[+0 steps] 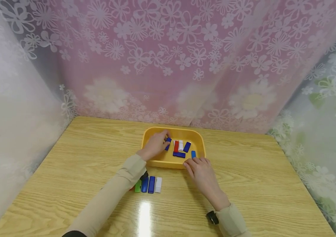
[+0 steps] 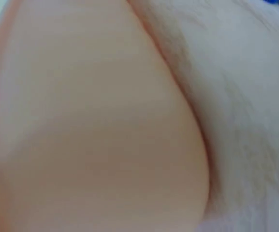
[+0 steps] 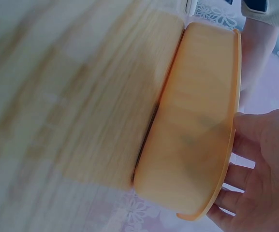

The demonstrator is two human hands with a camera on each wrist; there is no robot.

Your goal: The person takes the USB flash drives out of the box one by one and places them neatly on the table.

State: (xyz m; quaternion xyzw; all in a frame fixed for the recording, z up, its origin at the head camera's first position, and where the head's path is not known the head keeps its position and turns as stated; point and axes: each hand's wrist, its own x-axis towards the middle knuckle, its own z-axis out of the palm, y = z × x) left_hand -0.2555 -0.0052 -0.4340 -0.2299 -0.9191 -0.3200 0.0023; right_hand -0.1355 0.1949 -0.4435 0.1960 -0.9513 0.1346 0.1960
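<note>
My left hand (image 1: 155,144) reaches into a yellow plastic bin (image 1: 174,163) and pinches a small dark blue rectangular stick (image 1: 168,143) between thumb and fingers. In the left wrist view, blurred skin and sleeve fill nearly everything. My right hand (image 1: 202,171) grips the bin's near rim at the right corner, thumb at the rim and fingers over it. Inside the bin lie a red stick (image 1: 176,146), a white stick (image 1: 181,145), two more dark blue sticks (image 1: 187,147) and a lighter blue one (image 1: 193,154), partly behind the right hand.
On the wooden table (image 1: 245,184), in front of the bin, similar sticks stand in a row: white (image 1: 158,184), dark blue (image 1: 151,184), blue (image 1: 145,185) and green (image 1: 138,186), with a reddish one partly under the left sleeve. Floral curtains (image 1: 168,65) hang behind and at both sides.
</note>
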